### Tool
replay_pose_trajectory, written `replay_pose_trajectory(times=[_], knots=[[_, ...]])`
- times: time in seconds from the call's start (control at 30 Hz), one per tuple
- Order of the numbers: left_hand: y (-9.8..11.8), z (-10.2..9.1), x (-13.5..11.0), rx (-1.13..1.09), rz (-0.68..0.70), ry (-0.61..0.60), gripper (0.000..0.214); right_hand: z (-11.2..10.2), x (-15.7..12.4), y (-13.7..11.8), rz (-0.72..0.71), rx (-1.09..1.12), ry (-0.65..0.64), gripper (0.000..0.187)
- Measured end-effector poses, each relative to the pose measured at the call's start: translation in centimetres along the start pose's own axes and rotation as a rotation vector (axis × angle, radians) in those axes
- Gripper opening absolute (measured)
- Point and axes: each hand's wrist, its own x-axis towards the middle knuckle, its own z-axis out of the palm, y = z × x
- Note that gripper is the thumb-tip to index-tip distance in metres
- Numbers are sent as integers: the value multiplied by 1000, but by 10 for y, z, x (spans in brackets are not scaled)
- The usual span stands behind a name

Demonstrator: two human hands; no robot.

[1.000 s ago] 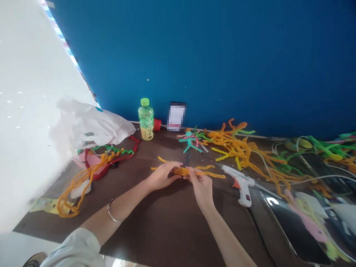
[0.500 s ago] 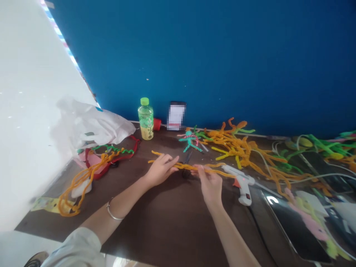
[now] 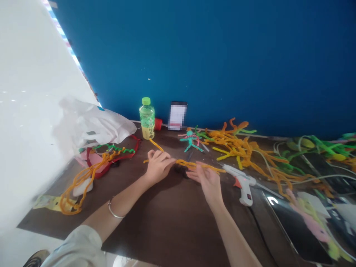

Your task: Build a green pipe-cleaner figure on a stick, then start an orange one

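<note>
Orange pipe cleaners (image 3: 185, 163), twisted together in the middle, stretch between my two hands just over the table. My left hand (image 3: 159, 168) is closed around their left part; two loose ends stick out beyond it, one up toward the bottle. Thumb and fingers of my right hand (image 3: 207, 181) pinch the strands farther right, and the tail runs out toward the glue gun's tip. Beneath the twisted stretch lies a dark object (image 3: 181, 171), partly covered, whose kind I cannot make out.
A white glue gun (image 3: 244, 185) lies right of my right hand, its cord running forward. Behind are a green-capped bottle (image 3: 147, 120), a small teal pipe-cleaner figure (image 3: 190, 141) and an orange pipe-cleaner heap (image 3: 239, 148). A black tablet (image 3: 297, 226) lies right, a white bag (image 3: 108, 126) left.
My left hand has shifted slightly left along the pipe cleaners, and one loose end now points up more steeply. The right-hand tail has drawn left, away from over the glue gun.
</note>
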Motion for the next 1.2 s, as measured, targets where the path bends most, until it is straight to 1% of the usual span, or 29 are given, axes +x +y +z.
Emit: replay_pose_trajectory(times=[0.03,0.07,0.1,0.17,0.2,0.23,0.3,0.33,0.37,0.43,0.47,0.57,0.63,0.7,0.83,0.97,1.07,1.2], knots=[[0,0,0,20,-20,25,16,-2,-1,0,-15,-80,3,47],[0,-1,0,38,-32,45,15,-3,-2,1,-66,-194,26,44],[1,-1,1,53,-37,59,14,-5,-4,2,-156,-331,69,40],[4,-3,1,74,-29,65,14,-6,-8,5,-421,-591,174,33],[6,-4,1,79,-21,64,13,-5,-9,6,-567,-681,202,29],[7,-5,1,80,-11,60,13,-4,-10,7,-703,-742,198,26],[10,-5,0,57,14,46,13,1,-11,8,-910,-822,122,14],[11,-5,-1,30,33,30,13,4,-11,8,-973,-859,80,9],[11,-5,-1,-6,53,12,13,7,-10,8,-1010,-897,50,9],[10,-3,-2,-105,92,-40,13,11,-7,11,-1017,-944,25,14],[9,-2,-3,-166,109,-73,14,12,-5,13,-998,-934,11,13],[8,1,-3,-377,145,-203,18,11,0,22,-903,-815,-93,5],[9,2,-3,-491,138,-285,21,8,2,27,-838,-749,-160,6],[11,1,-1,-551,96,-340,24,6,3,29,-816,-733,-181,7],[15,-6,2,-586,-29,-440,21,2,4,24,-897,-827,-186,10],[18,-10,4,-660,-161,-482,19,-3,4,17,-994,-929,-234,13],[19,-10,5,-831,-277,-542,23,-8,2,14,-1058,-993,-217,17],[18,-11,10,-1091,-390,-629,27,-15,1,13,-1195,-1077,-195,26]])
